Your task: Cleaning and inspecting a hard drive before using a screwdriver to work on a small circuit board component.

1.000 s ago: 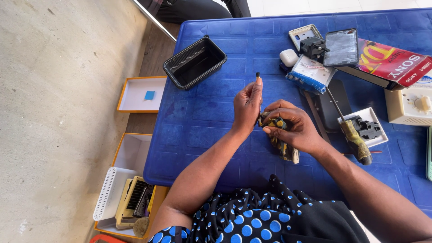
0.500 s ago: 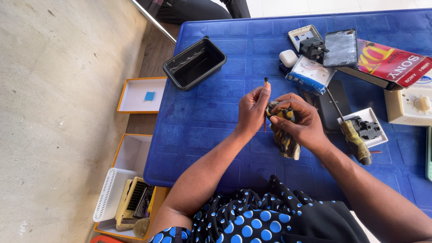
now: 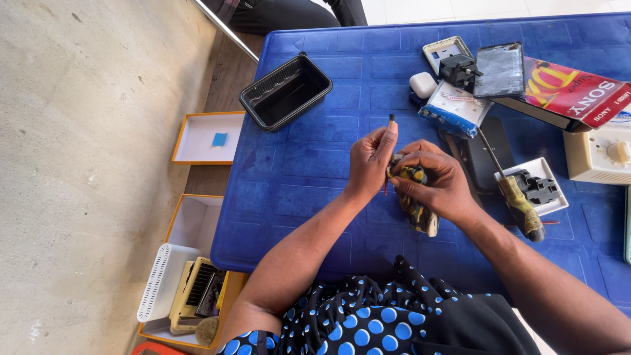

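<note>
1. The left hand (image 3: 371,158) is pinched shut on a thin wire (image 3: 389,141), thumb and fingertips closed near its upper end; a short dark tip stands up above the fingers and a red length hangs below them.
2. The right hand (image 3: 437,177) is curled closed around a yellow-and-black tool (image 3: 417,204), whose lower end sticks out beneath the palm.
3. Both hands are held together just above the blue tabletop (image 3: 315,164), near its middle.
4. The wire looks light, limp and slippery, so it probably needs a fingertip pinch close to the working end.
5. The tool seems stiff and a little heavier; its handle looks best for a full-hand grip.
6. A screwdriver (image 3: 516,197) lies to the right, a black tray (image 3: 286,92) further left.
</note>
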